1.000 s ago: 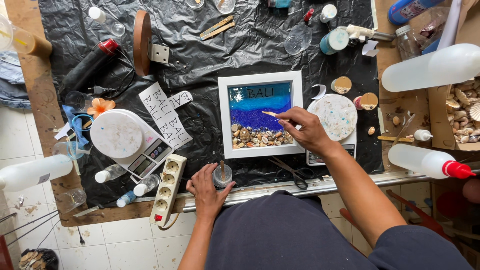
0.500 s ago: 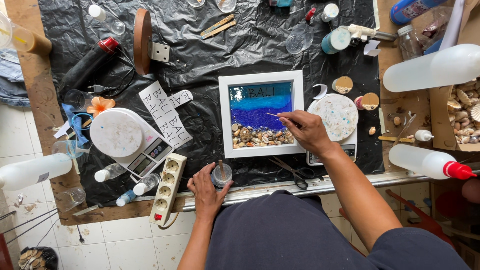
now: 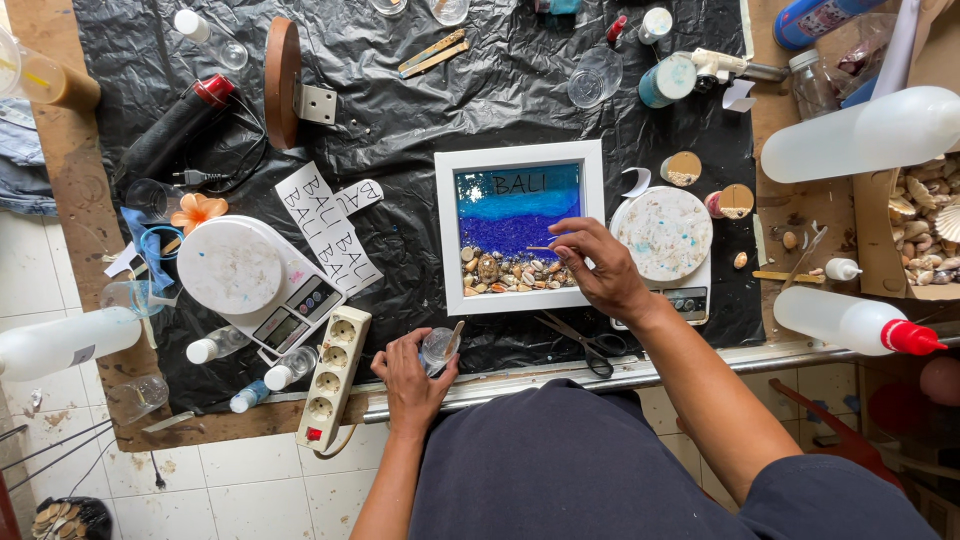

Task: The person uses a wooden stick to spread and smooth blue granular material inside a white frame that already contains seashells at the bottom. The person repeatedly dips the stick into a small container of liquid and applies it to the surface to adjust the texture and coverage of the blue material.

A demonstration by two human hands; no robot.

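A white square frame (image 3: 446,240) lies on black plastic sheeting, filled with blue resin and a band of small shells (image 3: 510,272) along its near edge. My right hand (image 3: 598,268) rests over the frame's lower right part and pinches a thin wooden stick (image 3: 540,247) whose tip points left over the blue area just above the shells. My left hand (image 3: 410,372) holds a small clear cup (image 3: 437,347) with a stick in it at the table's front edge.
A scale with a round white lid (image 3: 232,268), a power strip (image 3: 335,378), paper letter strips (image 3: 330,230), scissors (image 3: 585,343), a second round lid (image 3: 664,232), squeeze bottles (image 3: 850,322) and a box of shells (image 3: 925,215) surround the frame.
My right hand has shifted slightly toward me, bringing the stick's tip down nearer the shells. The left hand and its cup have stayed put.
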